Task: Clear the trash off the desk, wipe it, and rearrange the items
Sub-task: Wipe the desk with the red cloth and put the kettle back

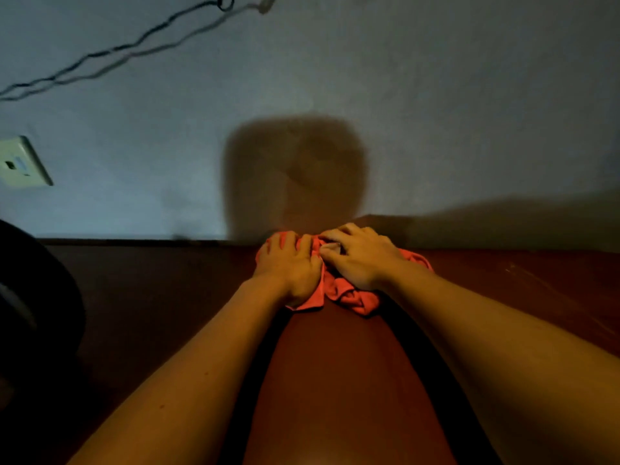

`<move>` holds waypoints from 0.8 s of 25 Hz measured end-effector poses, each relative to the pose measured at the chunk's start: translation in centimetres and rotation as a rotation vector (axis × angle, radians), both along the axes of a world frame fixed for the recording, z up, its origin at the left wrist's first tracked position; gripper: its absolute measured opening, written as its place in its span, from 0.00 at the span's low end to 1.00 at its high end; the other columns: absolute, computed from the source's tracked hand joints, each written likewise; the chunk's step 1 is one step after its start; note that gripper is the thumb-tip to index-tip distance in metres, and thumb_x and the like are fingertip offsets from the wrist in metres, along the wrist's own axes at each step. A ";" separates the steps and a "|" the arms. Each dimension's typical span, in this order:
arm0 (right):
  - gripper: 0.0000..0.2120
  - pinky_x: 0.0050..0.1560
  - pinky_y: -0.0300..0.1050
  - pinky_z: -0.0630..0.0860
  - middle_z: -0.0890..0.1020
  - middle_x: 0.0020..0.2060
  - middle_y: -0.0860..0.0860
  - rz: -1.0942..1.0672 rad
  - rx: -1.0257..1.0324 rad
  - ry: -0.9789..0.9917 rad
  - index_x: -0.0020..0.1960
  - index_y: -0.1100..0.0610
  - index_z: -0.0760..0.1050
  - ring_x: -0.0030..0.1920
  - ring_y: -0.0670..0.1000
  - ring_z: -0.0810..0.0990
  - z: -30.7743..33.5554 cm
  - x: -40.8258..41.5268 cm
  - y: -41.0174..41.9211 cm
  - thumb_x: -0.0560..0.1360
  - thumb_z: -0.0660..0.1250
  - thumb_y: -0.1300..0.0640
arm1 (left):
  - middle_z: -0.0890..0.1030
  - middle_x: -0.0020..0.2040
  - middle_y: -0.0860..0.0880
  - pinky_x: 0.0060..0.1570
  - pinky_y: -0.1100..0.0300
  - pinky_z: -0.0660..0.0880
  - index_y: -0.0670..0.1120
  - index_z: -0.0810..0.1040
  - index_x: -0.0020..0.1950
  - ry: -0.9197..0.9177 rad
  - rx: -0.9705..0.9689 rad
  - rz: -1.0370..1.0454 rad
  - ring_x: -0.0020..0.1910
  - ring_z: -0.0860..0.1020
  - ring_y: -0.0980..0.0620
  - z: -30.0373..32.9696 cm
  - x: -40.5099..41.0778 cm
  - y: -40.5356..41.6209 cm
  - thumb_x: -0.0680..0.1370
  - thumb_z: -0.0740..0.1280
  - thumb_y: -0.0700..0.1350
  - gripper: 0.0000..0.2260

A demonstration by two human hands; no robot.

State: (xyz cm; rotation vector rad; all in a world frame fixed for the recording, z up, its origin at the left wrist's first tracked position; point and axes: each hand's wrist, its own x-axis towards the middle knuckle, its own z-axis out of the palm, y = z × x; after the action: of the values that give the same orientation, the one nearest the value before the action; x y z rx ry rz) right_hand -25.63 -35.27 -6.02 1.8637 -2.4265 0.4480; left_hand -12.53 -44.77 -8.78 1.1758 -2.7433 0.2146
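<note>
Wall (436, 95) fills the upper view, a head-shaped shadow cast on it straight behind the cloth. Your desk (151, 297), dark reddish-brown, runs out from under the cloth toward you and to both sides; its back edge meets the wall just beyond the cloth. A dark round object (30, 297), too dim to identify, sits at the desk's left end, well apart from the cloth. Two cables (110, 55) hang across the wall, up and left of the cloth; an outlet plate (20, 162) sits lower, also left. The cloth (345, 293), orange-red and bunched, lies at the desk's far edge, against the wall. Your left hand (290, 263) lies flat over the cloth's left half, fingers laid forward, pressing down. Your right hand (355, 256) covers the right half, fingers bent and digging into the folds. Both arms reach out, likely putting weight on the cloth for the back strip. Judgement: wiping stage, rearranging not begun.
</note>
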 end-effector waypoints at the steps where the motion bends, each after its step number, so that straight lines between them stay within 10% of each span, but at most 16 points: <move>1: 0.22 0.67 0.58 0.65 0.68 0.70 0.48 -0.004 0.002 0.002 0.71 0.38 0.64 0.69 0.58 0.67 -0.1 -0.1 -0.1 0.79 0.51 0.36 | 0.66 0.71 0.42 0.71 0.47 0.61 0.49 0.63 0.71 0.028 0.005 0.000 0.70 0.64 0.39 0.0 -0.2 -0.2 0.81 0.46 0.58 0.23; 20: 0.22 0.68 0.57 0.62 0.60 0.74 0.50 -0.093 -0.019 -0.022 0.67 0.41 0.65 0.73 0.56 0.61 -1.0 10.2 22.8 0.74 0.59 0.40 | 0.45 0.81 0.47 0.76 0.44 0.43 0.53 0.46 0.80 -0.038 0.176 -0.132 0.79 0.40 0.44 -0.2 9.6 21.1 0.74 0.39 0.66 0.36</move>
State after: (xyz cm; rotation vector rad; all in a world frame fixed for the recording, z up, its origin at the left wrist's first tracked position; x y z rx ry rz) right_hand -15.40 -12.44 -7.03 1.7394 -2.5004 0.4866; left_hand -2.92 -23.69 -8.99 1.0322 -2.9100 -0.0204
